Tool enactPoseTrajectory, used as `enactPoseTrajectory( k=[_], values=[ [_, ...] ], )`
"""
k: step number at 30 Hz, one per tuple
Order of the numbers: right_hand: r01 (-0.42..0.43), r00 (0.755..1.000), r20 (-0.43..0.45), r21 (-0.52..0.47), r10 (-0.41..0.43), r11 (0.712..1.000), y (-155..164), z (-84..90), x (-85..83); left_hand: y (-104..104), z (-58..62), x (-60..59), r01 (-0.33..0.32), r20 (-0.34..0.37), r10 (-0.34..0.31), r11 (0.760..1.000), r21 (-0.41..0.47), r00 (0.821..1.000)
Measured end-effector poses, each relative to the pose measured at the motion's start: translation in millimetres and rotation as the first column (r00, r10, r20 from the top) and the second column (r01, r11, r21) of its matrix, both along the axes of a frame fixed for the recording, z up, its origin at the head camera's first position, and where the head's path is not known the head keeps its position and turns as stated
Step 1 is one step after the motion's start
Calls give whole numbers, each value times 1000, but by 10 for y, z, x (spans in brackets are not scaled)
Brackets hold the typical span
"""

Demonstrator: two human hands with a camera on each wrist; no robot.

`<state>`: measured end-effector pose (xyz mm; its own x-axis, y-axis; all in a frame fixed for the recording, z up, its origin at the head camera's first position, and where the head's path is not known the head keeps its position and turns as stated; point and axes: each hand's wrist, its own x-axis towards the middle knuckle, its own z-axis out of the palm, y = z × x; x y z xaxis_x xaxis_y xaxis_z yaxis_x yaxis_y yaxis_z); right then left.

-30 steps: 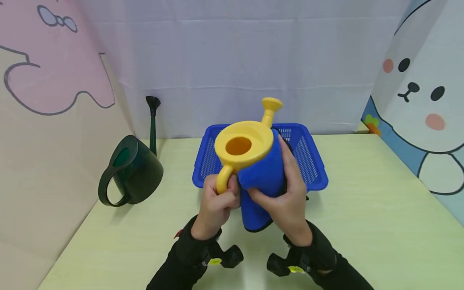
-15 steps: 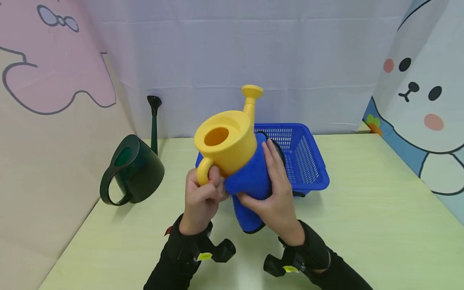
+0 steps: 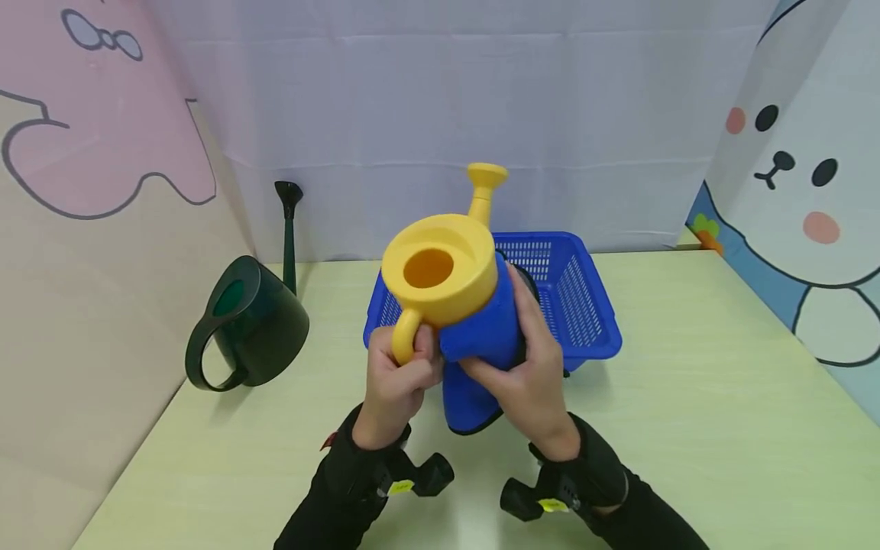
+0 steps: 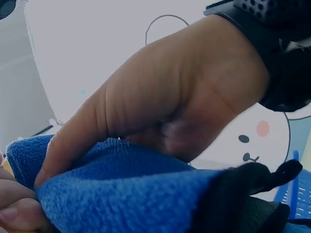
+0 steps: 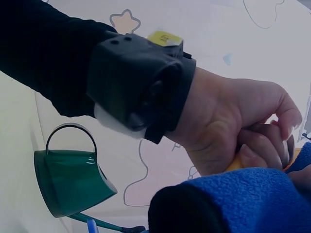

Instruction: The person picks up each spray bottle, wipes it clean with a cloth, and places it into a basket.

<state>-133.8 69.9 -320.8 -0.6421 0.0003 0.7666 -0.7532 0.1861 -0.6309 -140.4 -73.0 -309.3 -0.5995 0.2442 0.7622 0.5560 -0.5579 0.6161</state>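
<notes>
Yellow handle (image 3: pixel 406 338): the left hand (image 3: pixel 395 382) curls its fingers round it, at the centre of the frame.
Blue cloth (image 3: pixel 470 397): the right hand (image 3: pixel 539 374) holds it between thumb and fingers, pressed to the can's right side; a black-edged flap hangs below.
Yellow watering can (image 3: pixel 450 302): mid-frame, raised between both hands, its round opening facing the viewer, its spout (image 3: pixel 481 200) pointing to the top of the frame.
Wiping: this seems the step in hand, with the cloth on the can's outer wall; the next move likely calls for a firm hold on the handle and a turn of the can, to offer another side.
Blue basket (image 3: pixel 580 305): behind the can, right of centre, partly hidden.
Green watering can (image 3: pixel 275 336): left of the frame, well apart from the hands.
Table (image 3: pixel 687 397): pale yellow-green, smooth, across the lower frame.
Backdrop (image 3: pixel 426 114): whitish, creased sheeting along the top.
Side panels: a pink figure (image 3: pixel 117 145) upper left, a white cartoon animal (image 3: pixel 791 198) upper right.
</notes>
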Motion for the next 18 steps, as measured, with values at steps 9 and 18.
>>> enactPoseTrajectory(
  k=[9,18],
  values=[
    [15,1000,-3,-37,-15,999,76,42,7,67,-41,7,-77,52,82,994,-78,995],
    [24,1000,-13,-76,-25,997,125,54,-14,115,-79,27,-90,166,115,984,-152,979]
  ],
)
